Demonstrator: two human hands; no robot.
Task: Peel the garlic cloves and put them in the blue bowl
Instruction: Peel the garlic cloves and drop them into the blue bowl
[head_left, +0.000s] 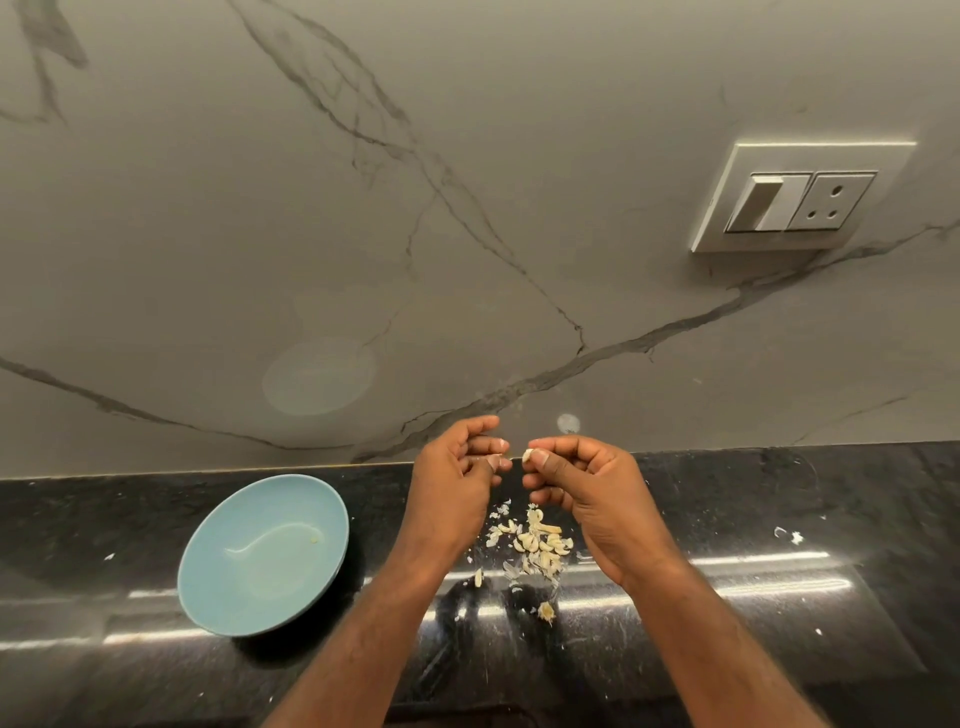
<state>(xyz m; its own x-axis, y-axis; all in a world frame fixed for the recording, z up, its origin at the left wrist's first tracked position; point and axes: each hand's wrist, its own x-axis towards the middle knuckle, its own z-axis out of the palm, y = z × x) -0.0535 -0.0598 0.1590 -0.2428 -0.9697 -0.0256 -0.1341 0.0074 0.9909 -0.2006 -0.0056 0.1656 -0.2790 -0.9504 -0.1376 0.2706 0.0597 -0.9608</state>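
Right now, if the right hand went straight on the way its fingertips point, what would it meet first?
Most likely the left hand, fingertips facing it across a small gap; the pinched garlic clove would touch first. Depth unclear.

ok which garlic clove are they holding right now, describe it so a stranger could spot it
Find the black countertop below the marble wall, where two hands meet above a heap of garlic cloves and skins. The clove is the small pale piece pinched by the right hand, facing the left hand. Unlike the others, it is held up off the counter.
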